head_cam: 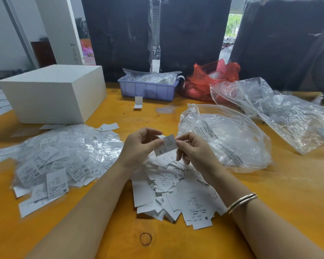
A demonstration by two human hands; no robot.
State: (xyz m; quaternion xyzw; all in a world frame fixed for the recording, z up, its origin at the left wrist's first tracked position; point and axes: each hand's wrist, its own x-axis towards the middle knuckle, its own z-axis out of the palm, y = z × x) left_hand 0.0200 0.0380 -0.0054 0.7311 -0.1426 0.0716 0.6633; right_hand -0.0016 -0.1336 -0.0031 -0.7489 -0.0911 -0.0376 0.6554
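Observation:
Both hands hold one small white size label (166, 145) marked XS above the table's middle. My left hand (139, 146) pinches its left edge with thumb and fingers. My right hand (192, 148) pinches its right edge; a gold bangle circles that wrist. Under the hands lies a loose heap of white labels (176, 191) with sizes such as XS, S and M printed on them. To the left spreads a second pile of labels in small clear sleeves (60, 163).
A white box (52, 92) stands at the back left of the orange table (269, 212). Behind the hands are a purple tray (148, 89) of clear bags, a red plastic bag (211, 77), and crumpled clear bags (228, 139) on the right. A rubber band (145, 238) lies near the front edge.

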